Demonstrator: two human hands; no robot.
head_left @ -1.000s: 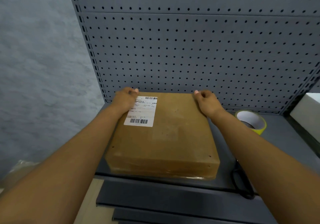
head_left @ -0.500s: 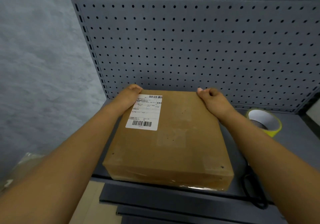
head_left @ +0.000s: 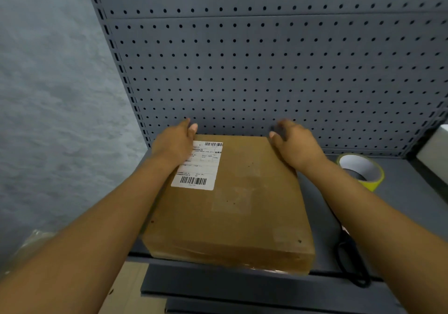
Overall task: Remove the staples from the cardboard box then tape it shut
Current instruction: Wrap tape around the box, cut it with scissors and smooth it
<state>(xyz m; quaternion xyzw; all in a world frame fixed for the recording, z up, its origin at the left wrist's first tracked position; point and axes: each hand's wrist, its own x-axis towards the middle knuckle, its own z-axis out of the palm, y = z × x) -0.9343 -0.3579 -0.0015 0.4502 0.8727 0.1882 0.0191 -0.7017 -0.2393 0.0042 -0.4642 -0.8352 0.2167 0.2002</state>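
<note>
Cardboard box (head_left: 232,207) lies flat on the dark grey shelf (head_left: 412,207), near edge at the shelf's front lip, far edge close to the pegboard (head_left: 266,71) behind. White shipping label (head_left: 197,165) w/ barcodes sits on the box top, far-left part. Left hand (head_left: 175,141) is at the far-left corner of the box, palm partly over the label's left edge, fingers straight and loosely together, reaching past the far edge; thumb tip shows on the inner side. Right hand (head_left: 294,144) is at the far-right corner, fingers relaxed and a bit spread, thumb pointing inward over the box top. Both hands are motion-blurred, so can't tell for sure whether they touch the box or hover just above it. Neither is curled round anything. Yellow tape roll (head_left: 361,172) lies on the shelf to the right of the box, well apart from it, just beyond the right forearm. Black scissors (head_left: 351,265) lie at the shelf's front-right, partly hidden by the same forearm. A white object (head_left: 434,153) sits at the far right edge, cut off by the frame.
</note>
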